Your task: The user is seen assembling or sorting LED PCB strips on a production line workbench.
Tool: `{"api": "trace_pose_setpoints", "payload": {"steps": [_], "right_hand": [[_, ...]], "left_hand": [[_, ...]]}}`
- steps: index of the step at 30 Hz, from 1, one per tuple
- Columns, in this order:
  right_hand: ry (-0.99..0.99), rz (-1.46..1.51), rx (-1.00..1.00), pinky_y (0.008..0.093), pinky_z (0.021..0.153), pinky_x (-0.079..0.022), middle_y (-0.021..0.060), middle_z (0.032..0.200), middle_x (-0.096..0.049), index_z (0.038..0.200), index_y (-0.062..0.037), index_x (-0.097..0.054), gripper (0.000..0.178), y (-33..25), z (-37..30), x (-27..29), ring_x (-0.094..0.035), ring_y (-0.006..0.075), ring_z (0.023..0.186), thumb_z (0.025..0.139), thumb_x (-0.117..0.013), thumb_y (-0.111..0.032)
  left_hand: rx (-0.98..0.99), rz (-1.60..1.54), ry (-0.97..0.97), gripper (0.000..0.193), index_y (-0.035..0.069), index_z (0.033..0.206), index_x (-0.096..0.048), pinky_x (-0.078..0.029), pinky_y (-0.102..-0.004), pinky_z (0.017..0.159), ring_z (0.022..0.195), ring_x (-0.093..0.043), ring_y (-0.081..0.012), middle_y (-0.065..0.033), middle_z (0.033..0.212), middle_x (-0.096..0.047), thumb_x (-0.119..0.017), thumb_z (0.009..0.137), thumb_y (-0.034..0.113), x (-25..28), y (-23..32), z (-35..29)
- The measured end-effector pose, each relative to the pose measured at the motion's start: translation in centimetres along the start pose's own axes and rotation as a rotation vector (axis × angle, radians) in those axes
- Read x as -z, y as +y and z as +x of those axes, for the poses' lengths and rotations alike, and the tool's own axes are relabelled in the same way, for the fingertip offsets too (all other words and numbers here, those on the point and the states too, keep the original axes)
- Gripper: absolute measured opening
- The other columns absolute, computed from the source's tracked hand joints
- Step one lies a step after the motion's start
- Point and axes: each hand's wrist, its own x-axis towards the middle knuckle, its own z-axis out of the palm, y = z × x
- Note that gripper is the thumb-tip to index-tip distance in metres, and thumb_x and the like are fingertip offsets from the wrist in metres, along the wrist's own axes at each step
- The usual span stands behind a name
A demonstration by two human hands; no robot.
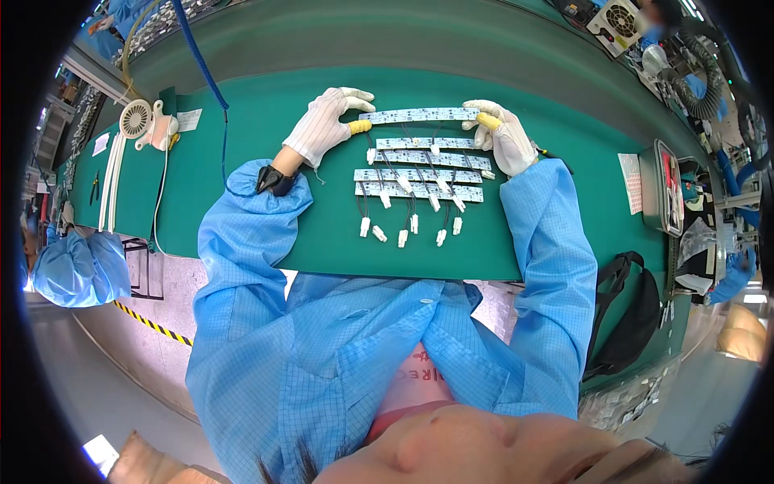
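Observation:
A long white circuit board strip (419,115) lies level across the far side of the work area. My left hand (329,127), in a white striped glove with a yellow thumb cover, is closed on its left end. Its right end is gripped by my right hand (506,143), gloved the same way. Nearer to me lie several more circuit board strips (419,190), roughly parallel. Thin dark wires run from the strips to white plug connectors (402,239) on the green mat.
The green table mat (322,242) spreads around the strips. At left are a small fan (135,119), white rods (113,184) and a hanging blue cord (201,64). A metal tray (663,189), a printed sheet (630,184) and a black bag (625,323) are at right.

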Motion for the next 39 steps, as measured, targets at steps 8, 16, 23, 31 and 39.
{"api": "trace_pose_setpoints", "payload": {"steps": [8,16,23,31,39], "right_hand": [[-0.055,-0.007,0.101,0.0134,0.054,-0.038,0.0041,0.09,-0.061,0.117,-0.0031,-0.056,0.028,0.5,-0.4,0.3,-0.049,0.0021,0.062,0.095,-0.048,-0.019],[-0.094,0.007,0.097,0.0127,0.058,-0.038,0.0047,0.094,-0.06,0.121,-0.0014,-0.053,0.043,-0.1,-0.4,0.0,-0.048,0.0019,0.066,0.093,-0.053,-0.034],[-0.099,0.004,0.104,0.0129,0.059,-0.037,0.0043,0.094,-0.06,0.121,-0.0011,-0.052,0.048,-0.3,-0.5,-0.2,-0.047,0.0021,0.066,0.092,-0.053,-0.039],[-0.029,-0.007,0.014,0.0135,0.056,-0.037,0.0041,0.092,-0.06,0.119,-0.0033,-0.054,0.032,-0.5,-0.5,-0.4,-0.047,0.0026,0.063,0.095,-0.046,-0.023],[0.023,-0.017,-0.045,0.0135,0.055,-0.037,0.0037,0.091,-0.06,0.119,-0.0033,-0.055,0.03,-0.9,-0.5,-0.8,-0.047,0.0025,0.062,0.096,-0.046,-0.022]], "left_hand": [[0.028,-0.016,-0.027,0.022,0.017,0.099,-0.067,-0.042,-0.0364,0.095,0.107,-0.054,-0.0226,0.0022,0.118,-0.06,-0.068,0.081,0.03,-0.2,-0.1,-0.1],[0.042,0.003,-0.034,0.024,0.017,0.101,-0.066,-0.041,-0.0364,0.095,0.107,-0.053,-0.0231,0.0014,0.119,-0.06,-0.067,0.081,0.031,0.0,-0.1,-0.1],[0.026,0.016,-0.011,0.024,0.017,0.101,-0.066,-0.042,-0.0363,0.095,0.107,-0.054,-0.0234,0.0007,0.118,-0.06,-0.067,0.081,0.031,-0.2,-0.2,-0.2],[0.041,-0.005,-0.026,0.025,0.018,0.102,-0.066,-0.041,-0.0372,0.096,0.108,-0.053,-0.0233,0.0008,0.119,-0.06,-0.067,0.081,0.031,-0.1,-0.1,-0.2],[0.044,0.002,-0.035,0.024,0.018,0.101,-0.066,-0.041,-0.0372,0.096,0.108,-0.053,-0.0232,0.0013,0.119,-0.06,-0.067,0.081,0.031,-0.2,-0.2,-0.1]]}}
